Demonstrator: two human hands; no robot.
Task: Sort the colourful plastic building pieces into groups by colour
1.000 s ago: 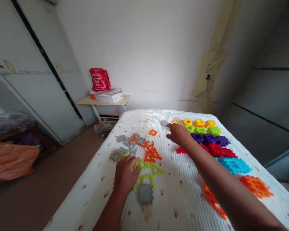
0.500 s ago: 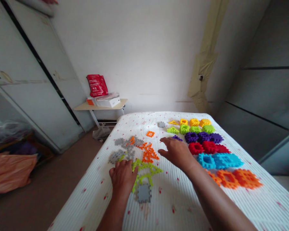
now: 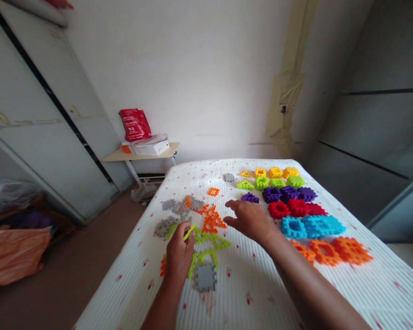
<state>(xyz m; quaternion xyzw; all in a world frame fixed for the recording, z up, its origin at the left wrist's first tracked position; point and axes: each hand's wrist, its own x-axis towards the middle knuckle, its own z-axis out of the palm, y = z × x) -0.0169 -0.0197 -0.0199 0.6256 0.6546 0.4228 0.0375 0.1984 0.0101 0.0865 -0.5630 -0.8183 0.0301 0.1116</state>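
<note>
My left hand [image 3: 181, 243] pinches a lime-green interlocking tile [image 3: 189, 232] between thumb and fingers, just above a loose spread of pieces. Around it lie lime-green triangle pieces [image 3: 216, 239], orange triangle pieces [image 3: 212, 220], grey pieces [image 3: 165, 227] and a solid grey square tile [image 3: 206, 277]. My right hand [image 3: 249, 219] hovers with its fingers apart and nothing in them. It is right of the orange triangles and close to a small stack of purple triangles [image 3: 250, 197].
At the right stand rows of stacked tiles: yellow [image 3: 276, 173], lime green [image 3: 261, 184], purple [image 3: 271, 194], red [image 3: 278, 210], blue [image 3: 293, 228] and orange [image 3: 325, 252]. A lone orange square frame [image 3: 213, 192] and a grey tile [image 3: 229, 177] lie farther back on the white quilted bed [image 3: 254, 284].
My left hand has closed on a lime-green tile and lifted it slightly. My right hand has shifted a little left, showing more of the purple triangles.
</note>
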